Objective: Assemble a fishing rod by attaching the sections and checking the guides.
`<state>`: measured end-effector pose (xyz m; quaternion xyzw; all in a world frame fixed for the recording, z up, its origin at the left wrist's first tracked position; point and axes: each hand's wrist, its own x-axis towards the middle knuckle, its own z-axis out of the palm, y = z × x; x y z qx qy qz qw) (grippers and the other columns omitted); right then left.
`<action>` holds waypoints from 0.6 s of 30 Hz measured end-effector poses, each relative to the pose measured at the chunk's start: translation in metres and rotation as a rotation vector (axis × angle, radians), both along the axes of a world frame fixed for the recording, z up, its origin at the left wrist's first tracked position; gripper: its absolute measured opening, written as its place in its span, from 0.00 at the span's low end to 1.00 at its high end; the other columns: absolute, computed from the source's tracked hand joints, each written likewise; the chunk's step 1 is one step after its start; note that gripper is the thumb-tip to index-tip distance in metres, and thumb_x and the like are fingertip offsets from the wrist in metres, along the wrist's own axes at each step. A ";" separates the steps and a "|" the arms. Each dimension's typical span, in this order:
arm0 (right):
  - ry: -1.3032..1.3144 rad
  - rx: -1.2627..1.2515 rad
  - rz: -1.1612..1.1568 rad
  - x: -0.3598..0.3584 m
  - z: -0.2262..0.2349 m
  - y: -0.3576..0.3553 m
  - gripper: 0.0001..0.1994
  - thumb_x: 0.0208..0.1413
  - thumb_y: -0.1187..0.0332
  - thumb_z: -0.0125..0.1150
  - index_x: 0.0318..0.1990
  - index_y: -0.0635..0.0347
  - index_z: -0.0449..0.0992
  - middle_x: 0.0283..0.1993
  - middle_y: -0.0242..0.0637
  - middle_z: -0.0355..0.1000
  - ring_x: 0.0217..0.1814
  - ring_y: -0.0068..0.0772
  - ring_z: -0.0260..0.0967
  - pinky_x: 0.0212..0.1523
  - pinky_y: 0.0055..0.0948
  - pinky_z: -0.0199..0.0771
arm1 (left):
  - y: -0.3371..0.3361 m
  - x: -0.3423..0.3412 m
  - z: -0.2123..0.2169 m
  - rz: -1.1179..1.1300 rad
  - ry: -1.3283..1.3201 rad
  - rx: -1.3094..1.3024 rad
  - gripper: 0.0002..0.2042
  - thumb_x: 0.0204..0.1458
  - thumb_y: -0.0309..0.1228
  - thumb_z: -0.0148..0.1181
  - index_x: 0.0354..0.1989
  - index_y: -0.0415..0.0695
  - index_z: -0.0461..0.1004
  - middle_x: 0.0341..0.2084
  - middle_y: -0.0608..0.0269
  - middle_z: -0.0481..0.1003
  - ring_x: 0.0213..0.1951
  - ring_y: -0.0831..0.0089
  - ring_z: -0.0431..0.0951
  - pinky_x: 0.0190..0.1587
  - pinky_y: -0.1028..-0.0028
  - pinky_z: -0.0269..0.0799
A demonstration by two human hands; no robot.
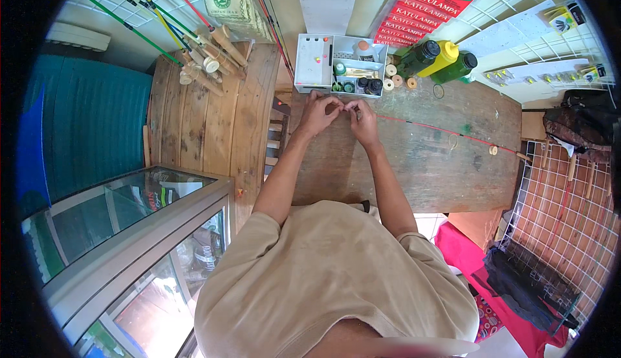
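Observation:
Both of my hands meet over the table's far left part, just in front of a white compartment box point(313, 89). My left hand point(317, 115) has thumb and forefinger pinched together; whatever lies between them is too small to make out. Close beside it, my right hand point(363, 123) pinches the thin end of a red fishing rod point(411, 122). From there the rod slants right across the wooden table point(388, 170) to its handle near the right edge. A small round wooden piece point(493, 150) sits by the rod near that handle.
Wooden spools point(389, 84), dark jars point(374, 87) and green and yellow bottles point(442, 59) stand along the back. Several rods with cork handles point(210, 65) lie on the left wooden table point(187, 122). A glass-fronted cabinet point(139, 235) is near left; a white wire grid point(563, 209) is at right.

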<state>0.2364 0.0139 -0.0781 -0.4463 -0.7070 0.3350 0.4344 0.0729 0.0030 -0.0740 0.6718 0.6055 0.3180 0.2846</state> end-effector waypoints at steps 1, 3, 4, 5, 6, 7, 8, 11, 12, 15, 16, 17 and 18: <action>0.018 -0.034 -0.004 0.000 0.002 -0.001 0.07 0.48 0.85 0.55 0.34 0.65 0.71 0.33 0.43 0.71 0.35 0.41 0.71 0.36 0.32 0.71 | 0.000 0.000 0.000 0.000 0.000 0.001 0.07 0.45 0.36 0.64 0.33 0.54 0.80 0.32 0.65 0.78 0.42 0.62 0.67 0.48 0.64 0.61; 0.037 -0.068 -0.006 -0.001 0.006 -0.002 0.07 0.48 0.85 0.53 0.34 0.65 0.70 0.34 0.44 0.70 0.36 0.45 0.71 0.37 0.34 0.71 | 0.001 0.000 0.001 -0.009 0.026 0.053 0.06 0.45 0.36 0.63 0.32 0.53 0.79 0.32 0.66 0.78 0.42 0.62 0.67 0.48 0.63 0.62; 0.045 -0.077 -0.019 -0.001 0.006 -0.002 0.07 0.49 0.85 0.54 0.34 0.65 0.70 0.34 0.44 0.70 0.36 0.44 0.71 0.37 0.33 0.71 | 0.001 0.001 0.003 -0.012 0.026 0.055 0.06 0.45 0.36 0.63 0.32 0.53 0.79 0.32 0.66 0.78 0.42 0.62 0.67 0.48 0.63 0.62; 0.053 -0.087 -0.032 0.000 0.005 -0.002 0.07 0.49 0.85 0.54 0.34 0.65 0.71 0.34 0.44 0.71 0.35 0.43 0.71 0.37 0.33 0.71 | 0.001 0.002 0.005 -0.015 0.005 0.051 0.07 0.45 0.35 0.63 0.33 0.52 0.79 0.31 0.66 0.78 0.42 0.62 0.67 0.48 0.63 0.62; 0.053 -0.085 -0.034 0.000 0.005 -0.001 0.07 0.49 0.85 0.54 0.34 0.65 0.71 0.34 0.44 0.71 0.35 0.43 0.71 0.37 0.33 0.71 | 0.002 0.003 0.008 -0.018 -0.016 0.047 0.07 0.45 0.35 0.63 0.33 0.52 0.79 0.30 0.66 0.78 0.41 0.62 0.68 0.48 0.63 0.62; 0.062 -0.079 -0.036 -0.001 0.005 -0.002 0.07 0.49 0.85 0.54 0.34 0.65 0.71 0.33 0.44 0.71 0.35 0.42 0.71 0.37 0.32 0.71 | 0.002 0.002 0.008 -0.017 -0.015 0.049 0.07 0.45 0.35 0.63 0.33 0.52 0.79 0.30 0.66 0.78 0.41 0.62 0.68 0.48 0.63 0.62; 0.071 -0.074 -0.037 -0.001 0.006 -0.002 0.06 0.49 0.84 0.54 0.34 0.65 0.71 0.33 0.43 0.71 0.34 0.42 0.72 0.37 0.31 0.71 | 0.002 0.002 0.007 -0.016 0.001 0.064 0.07 0.45 0.35 0.63 0.33 0.52 0.79 0.29 0.66 0.78 0.41 0.62 0.68 0.48 0.63 0.62; 0.070 -0.081 -0.055 -0.002 0.006 -0.002 0.06 0.50 0.84 0.55 0.34 0.66 0.71 0.33 0.42 0.72 0.34 0.39 0.72 0.36 0.30 0.71 | 0.002 0.004 0.009 -0.007 0.040 0.119 0.07 0.44 0.34 0.63 0.33 0.52 0.78 0.28 0.66 0.78 0.40 0.62 0.69 0.47 0.63 0.62; 0.070 -0.080 -0.056 -0.002 0.006 -0.002 0.06 0.50 0.84 0.55 0.34 0.66 0.71 0.33 0.42 0.72 0.34 0.39 0.72 0.36 0.30 0.71 | 0.002 0.005 0.009 0.002 0.063 0.157 0.07 0.43 0.34 0.63 0.32 0.52 0.78 0.27 0.66 0.77 0.40 0.62 0.69 0.46 0.63 0.63; 0.117 -0.104 -0.061 -0.006 0.006 -0.003 0.05 0.51 0.83 0.55 0.35 0.66 0.72 0.33 0.40 0.73 0.34 0.35 0.73 0.37 0.28 0.72 | 0.001 0.007 0.005 0.056 0.053 0.198 0.06 0.42 0.32 0.64 0.30 0.51 0.77 0.27 0.66 0.77 0.39 0.62 0.69 0.44 0.63 0.62; 0.170 -0.147 -0.082 -0.006 0.005 -0.003 0.06 0.52 0.82 0.55 0.37 0.67 0.73 0.33 0.39 0.74 0.34 0.32 0.74 0.37 0.27 0.73 | 0.001 0.007 0.004 0.055 0.053 0.198 0.06 0.42 0.32 0.64 0.30 0.51 0.77 0.27 0.66 0.77 0.39 0.62 0.69 0.44 0.63 0.62; 0.223 -0.189 -0.103 -0.006 0.003 -0.003 0.07 0.52 0.82 0.55 0.39 0.67 0.73 0.33 0.39 0.74 0.33 0.30 0.74 0.37 0.26 0.73 | 0.000 0.008 0.004 0.066 0.055 0.225 0.06 0.42 0.32 0.64 0.30 0.51 0.77 0.27 0.67 0.77 0.38 0.63 0.69 0.44 0.63 0.62; 0.224 -0.189 -0.104 -0.005 0.002 -0.002 0.07 0.52 0.82 0.55 0.39 0.67 0.73 0.33 0.39 0.74 0.33 0.30 0.74 0.37 0.26 0.73 | 0.000 0.009 0.003 0.076 0.058 0.252 0.06 0.41 0.31 0.65 0.30 0.51 0.76 0.27 0.67 0.77 0.38 0.64 0.69 0.43 0.63 0.62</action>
